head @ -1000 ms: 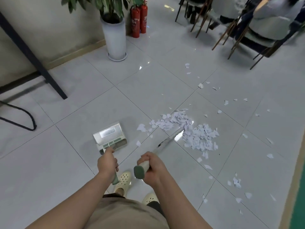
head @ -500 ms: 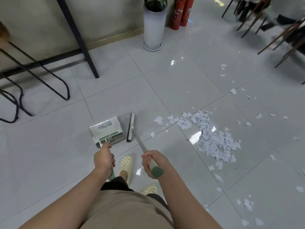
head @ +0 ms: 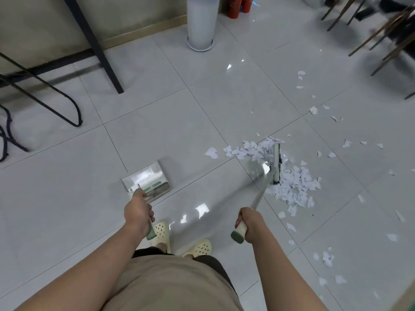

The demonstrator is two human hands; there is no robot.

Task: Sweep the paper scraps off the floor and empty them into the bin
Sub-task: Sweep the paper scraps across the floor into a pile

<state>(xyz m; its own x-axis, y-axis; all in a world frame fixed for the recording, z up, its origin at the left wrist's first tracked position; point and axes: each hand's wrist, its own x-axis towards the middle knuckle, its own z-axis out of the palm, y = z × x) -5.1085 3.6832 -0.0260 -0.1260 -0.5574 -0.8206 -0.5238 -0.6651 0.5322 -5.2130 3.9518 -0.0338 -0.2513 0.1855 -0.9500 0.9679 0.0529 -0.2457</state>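
Note:
A heap of white paper scraps lies on the grey tiled floor to my right front, with loose bits scattered beyond it. My right hand is shut on the green-capped handle of a broom, whose head rests in the middle of the heap. My left hand is shut on the green handle of a pale dustpan, which sits flat on the floor to the left of the scraps, its mouth facing away from me. No bin is in view.
A tall white plant pot stands at the back wall beside red fire extinguishers. Black table legs and chair frames are at the left. Wooden chair legs crowd the top right. My feet in cream clogs are below.
The broom head swung from beside the dustpan rightwards into the scrap heap. The dustpan has stayed in place. My view tilted down and left.

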